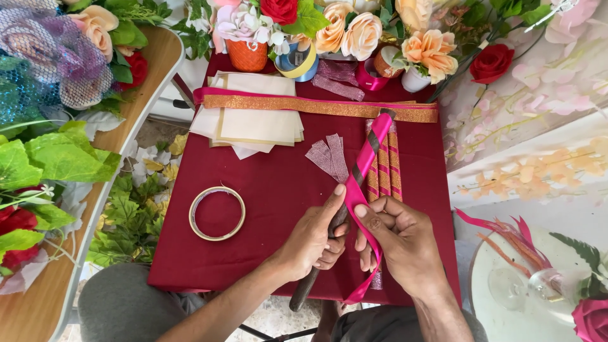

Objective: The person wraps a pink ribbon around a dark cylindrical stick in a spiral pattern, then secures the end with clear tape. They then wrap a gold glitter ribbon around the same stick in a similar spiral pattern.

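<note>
Maroon table, stick gripped by left hand, ribbon

bare red cloth lies open between tape ring and wrapped sticks.

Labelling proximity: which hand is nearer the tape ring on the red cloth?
Left. The left hand grips the dark stick just right of the tape ring; the right hand, holding pink ribbon, sits farther right.
</note>
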